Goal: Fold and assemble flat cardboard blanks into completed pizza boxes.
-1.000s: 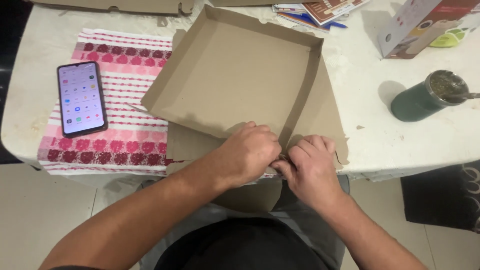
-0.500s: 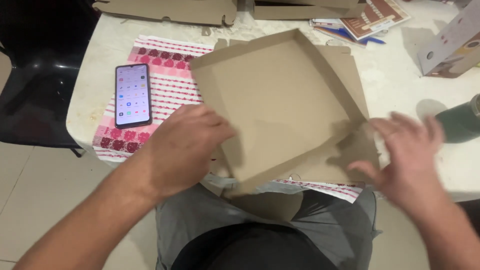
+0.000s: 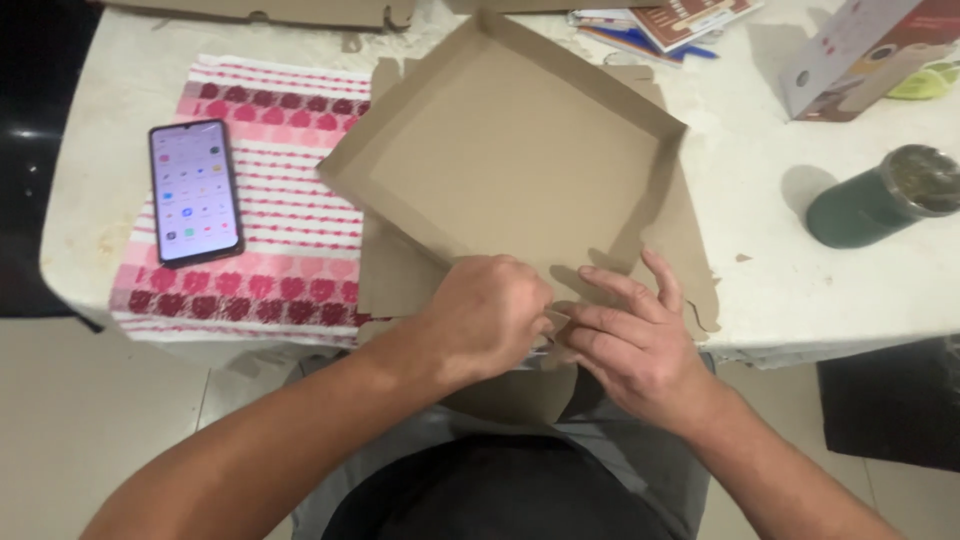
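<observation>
Left hand (image 3: 490, 315) curled shut, pinching corner flap of flat cardboard box (image 3: 510, 165); right hand (image 3: 630, 345) half-open, fingers pressing same corner. Risk: thin tab tears or wall springs open if pinch slips.

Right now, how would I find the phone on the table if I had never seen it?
Start at the white table and look to the left side, where a pink and white striped cloth lies beside the flat cardboard box that the hands are folding. The phone rests flat on that cloth. It is the only dark-edged rectangle there, with a lit screen full of small icons.
</observation>
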